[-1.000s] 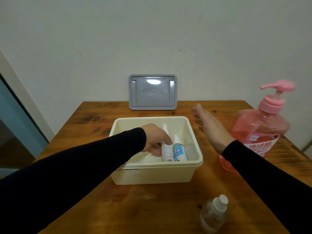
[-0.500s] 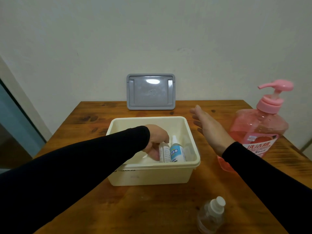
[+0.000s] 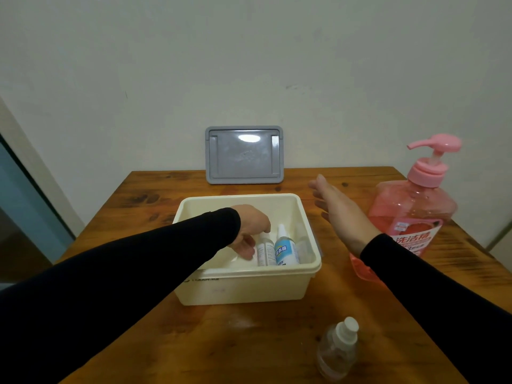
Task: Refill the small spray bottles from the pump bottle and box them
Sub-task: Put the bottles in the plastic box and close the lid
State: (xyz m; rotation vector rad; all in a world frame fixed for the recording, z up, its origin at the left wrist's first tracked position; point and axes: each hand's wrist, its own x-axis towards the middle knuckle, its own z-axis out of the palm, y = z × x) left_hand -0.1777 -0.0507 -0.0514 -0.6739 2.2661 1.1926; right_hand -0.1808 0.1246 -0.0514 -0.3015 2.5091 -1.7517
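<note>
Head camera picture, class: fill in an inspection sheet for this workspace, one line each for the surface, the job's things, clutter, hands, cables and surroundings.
Surface: wooden table, knotty, with a pale smear in front of the box.
Job's things: cream box open, with the white-label bottle and blue-label bottle standing inside; clear spray bottle outside on the near table; pink pump bottle at the right.
Clutter: nothing seen.
Hands: left hand inside the box at the white-label bottle, grip unclear; right hand open, fingers straight, holding nothing.
Cables: nothing seen.
Surroundings: grey lid propped against the pale wall.
</note>
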